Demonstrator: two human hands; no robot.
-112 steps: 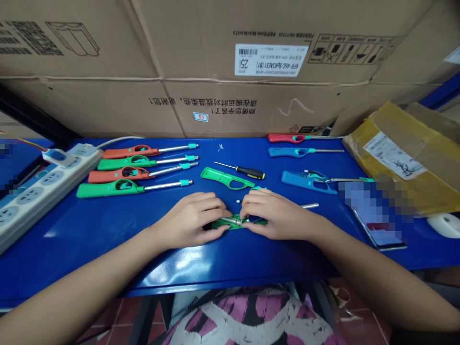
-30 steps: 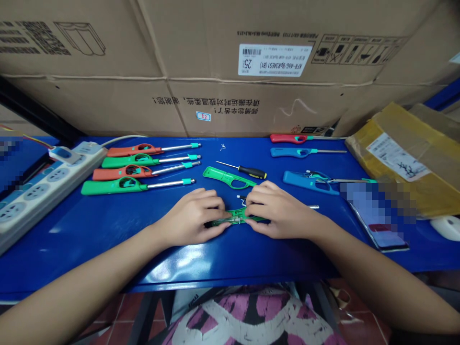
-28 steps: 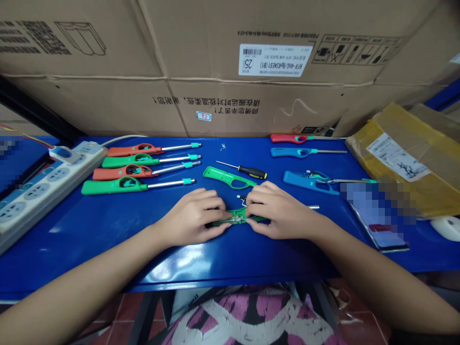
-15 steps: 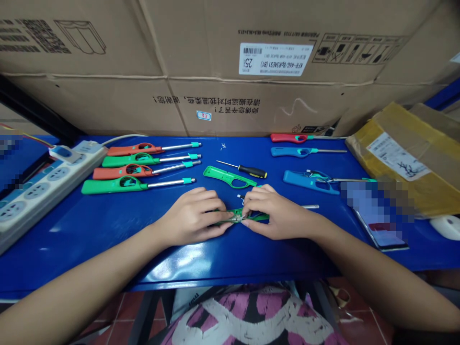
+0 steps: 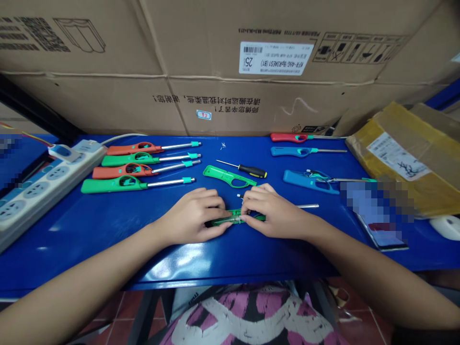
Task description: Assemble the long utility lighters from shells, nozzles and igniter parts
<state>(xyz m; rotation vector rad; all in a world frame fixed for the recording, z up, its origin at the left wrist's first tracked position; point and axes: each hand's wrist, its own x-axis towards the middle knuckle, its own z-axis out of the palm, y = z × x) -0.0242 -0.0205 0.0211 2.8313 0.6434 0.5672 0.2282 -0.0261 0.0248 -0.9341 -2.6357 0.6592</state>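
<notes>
Gripping the near-centre green shell (image 5: pixel 235 216) from its two ends, the hands seem to share holding and handling. The left hand (image 5: pixel 199 215) has thumb and forefinger closed over the shell's left end, likely pinning it steady against the table (image 5: pixel 108 244), its other fingers curled together behind. The right hand (image 5: pixel 273 213) brings thumb and fingertips together at the shell's middle, beside a clear part lying inside; the fingers cover the spot, so I cannot tell what, if anything, they pinch. The shell lies open side up, presumably so its inside can be reached. A metal rod (image 5: pixel 309 206) juts out past the right hand, which hides whether the two are joined. Just beyond the knuckles lies a green cover (image 5: pixel 230 177), perhaps the matching half, with the screwdriver (image 5: pixel 251 171) behind it, handle toward the right, well within reach. Four lighters (image 5: pixel 112 186), orange and green, lie in a row at left with rods all pointing right, an order that probably keeps them apart from the work. On the right, a blue lighter (image 5: pixel 298 178) shows loose wires at its trigger opening, its rod end near the phone (image 5: pixel 381 223), which leaves the middle to the hands.
</notes>
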